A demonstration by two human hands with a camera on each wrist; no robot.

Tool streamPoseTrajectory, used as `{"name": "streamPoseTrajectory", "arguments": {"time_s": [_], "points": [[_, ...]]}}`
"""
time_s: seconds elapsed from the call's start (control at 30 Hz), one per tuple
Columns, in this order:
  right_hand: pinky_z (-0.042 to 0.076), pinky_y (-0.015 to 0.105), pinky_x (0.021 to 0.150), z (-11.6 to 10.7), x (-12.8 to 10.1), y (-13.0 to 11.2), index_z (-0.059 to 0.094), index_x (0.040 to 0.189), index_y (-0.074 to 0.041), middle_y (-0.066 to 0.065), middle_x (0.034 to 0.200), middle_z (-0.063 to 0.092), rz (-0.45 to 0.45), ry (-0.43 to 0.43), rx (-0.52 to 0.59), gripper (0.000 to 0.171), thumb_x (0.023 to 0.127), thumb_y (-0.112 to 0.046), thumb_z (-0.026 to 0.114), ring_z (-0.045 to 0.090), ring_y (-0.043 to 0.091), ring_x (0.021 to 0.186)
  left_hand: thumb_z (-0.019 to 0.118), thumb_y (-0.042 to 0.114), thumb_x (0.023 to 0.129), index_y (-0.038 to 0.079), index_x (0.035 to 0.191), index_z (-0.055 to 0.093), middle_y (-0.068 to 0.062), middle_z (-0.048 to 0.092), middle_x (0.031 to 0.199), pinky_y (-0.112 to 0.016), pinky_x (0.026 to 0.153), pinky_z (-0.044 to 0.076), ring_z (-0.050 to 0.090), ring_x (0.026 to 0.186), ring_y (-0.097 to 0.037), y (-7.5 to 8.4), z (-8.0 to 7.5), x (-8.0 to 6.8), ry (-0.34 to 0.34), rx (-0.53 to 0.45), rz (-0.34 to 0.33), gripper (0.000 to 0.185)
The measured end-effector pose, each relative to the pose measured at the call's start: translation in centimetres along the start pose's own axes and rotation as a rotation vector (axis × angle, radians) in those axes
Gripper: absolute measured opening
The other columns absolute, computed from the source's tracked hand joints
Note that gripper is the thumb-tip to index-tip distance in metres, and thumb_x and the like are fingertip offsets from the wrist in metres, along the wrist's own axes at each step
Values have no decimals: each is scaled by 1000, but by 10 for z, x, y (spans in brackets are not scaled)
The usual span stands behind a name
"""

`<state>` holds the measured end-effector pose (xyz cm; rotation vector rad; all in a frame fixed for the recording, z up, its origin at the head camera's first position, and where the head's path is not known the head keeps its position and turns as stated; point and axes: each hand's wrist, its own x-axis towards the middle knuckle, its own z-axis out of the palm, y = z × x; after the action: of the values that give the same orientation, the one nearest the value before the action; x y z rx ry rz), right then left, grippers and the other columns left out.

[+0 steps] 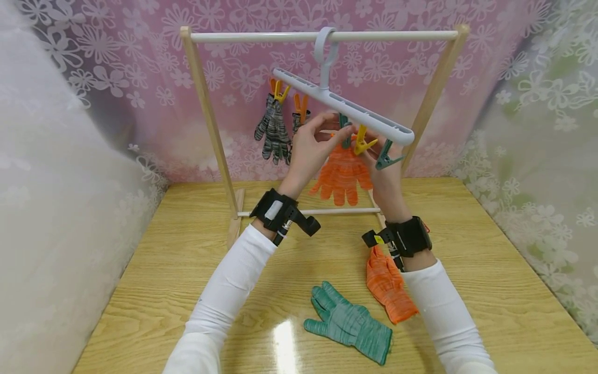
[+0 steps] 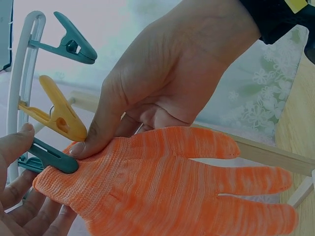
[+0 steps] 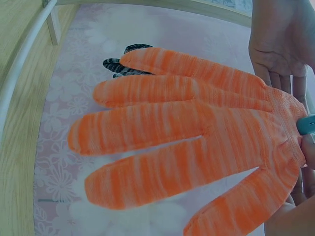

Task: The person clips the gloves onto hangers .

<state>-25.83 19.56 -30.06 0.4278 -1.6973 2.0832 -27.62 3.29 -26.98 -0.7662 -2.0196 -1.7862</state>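
An orange glove [image 1: 341, 174] hangs fingers down under a grey clip hanger [image 1: 345, 106] on the rack's white rod. A teal clip [image 2: 54, 158] bites the glove's cuff [image 2: 64, 184]. My left hand [image 1: 327, 134] pinches the back end of that clip. My right hand [image 1: 374, 156] holds the cuff beside the clip, its thumb [image 2: 86, 142] pressed on the knit. In the right wrist view the orange glove [image 3: 187, 142] fills the frame. A yellow clip [image 1: 362, 143] and another teal clip [image 1: 388, 156] hang free to the right.
Grey striped gloves [image 1: 273, 132] hang from orange clips at the hanger's left end. A second orange glove [image 1: 388, 285] and a green glove [image 1: 350, 322] lie on the wooden table [image 1: 187, 259]. The rack's wooden posts [image 1: 207, 119] stand on either side, with curtains around.
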Motion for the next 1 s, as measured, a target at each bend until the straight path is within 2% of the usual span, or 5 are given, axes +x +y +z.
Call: {"name": "streamPoseTrajectory", "arguments": {"time_s": [0.3, 0.47, 0.7, 0.9, 1.0], "points": [[51, 29, 99, -4, -4, 5, 65, 122, -10, -7, 112, 69, 36, -29, -72, 23, 99, -5, 65, 63, 14, 108, 78, 17, 92, 5, 131, 65, -11, 68, 123, -20, 94, 52, 66, 108, -19, -1, -2, -7, -8, 43, 5, 43], [48, 35, 103, -8, -7, 8, 63, 131, -5, -9, 108, 70, 57, -45, -94, 33, 98, -10, 68, 64, 14, 106, 78, 16, 92, 4, 131, 65, -12, 68, 124, -22, 94, 54, 67, 107, -21, -3, -4, -10, -21, 24, -2, 43], [51, 28, 94, -11, -13, 14, 68, 122, -10, -6, 100, 70, 46, -70, -60, 25, 97, -10, 70, 63, 14, 97, 77, 15, 92, 4, 130, 66, -13, 69, 120, -24, 91, 55, 69, 105, -22, -2, -7, -17, -42, 38, 11, 41], [52, 25, 92, -13, -16, 21, 71, 114, -12, -3, 109, 66, 27, -95, -85, 17, 97, -8, 69, 58, 16, 101, 76, 16, 94, 6, 131, 65, -14, 70, 119, -24, 89, 56, 70, 103, -23, -3, -8, -22, -45, 77, -11, 40], [52, 25, 91, -14, -17, 23, 73, 106, -13, -2, 104, 64, 17, -105, -77, 12, 96, -7, 70, 58, 17, 97, 74, 17, 95, 6, 132, 65, -13, 70, 119, -23, 88, 56, 70, 102, -23, -5, -10, -26, -43, 100, -21, 40]]}}
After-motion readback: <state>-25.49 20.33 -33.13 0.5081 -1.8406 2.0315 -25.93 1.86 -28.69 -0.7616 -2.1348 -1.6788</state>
